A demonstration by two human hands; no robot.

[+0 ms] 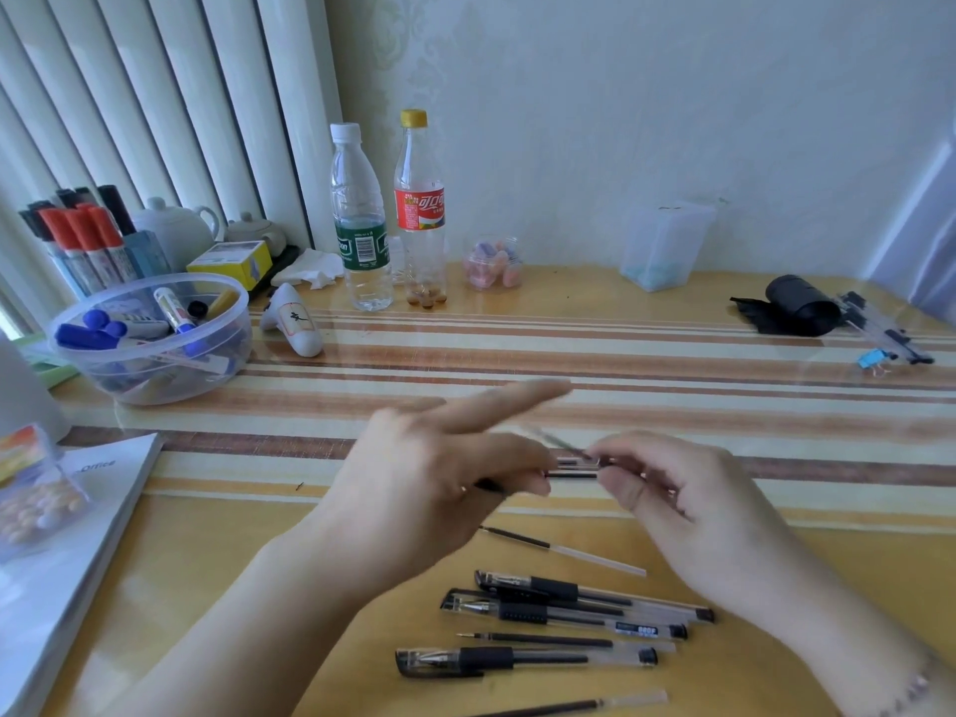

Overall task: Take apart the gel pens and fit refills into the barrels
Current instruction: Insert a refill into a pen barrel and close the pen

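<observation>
left fingers (522, 460): we are pinching them closed around one end of a gel pen (571, 468), with the index finger sticking out straight above it
right fingers (613, 465): we are closing thumb and forefinger on the other end of the same pen; a thin refill (556, 441) seems to be angling out of the pinch, though blur is hiding exactly how it sits
left hand (439, 473): we are holding it above the surface, knuckles up
right hand (698, 509): we are bringing it in from the right, meeting the left at the pen
handling: we are judging the pen light, stiff and smooth, so it is likely to slip when twisted; the rubber grip sleeve is looking like the best hold, while the refill is looking thin enough to bend, so we are favouring a hold close to the barrel mouth
loose refills (566, 550): they are lying on the surface just below the hands
assembled pens (595, 597): they are lying side by side nearer to us, caps on
surface (672, 364): it is carrying a tub of markers (155, 338) and two bottles (362, 219) well beyond the work
</observation>
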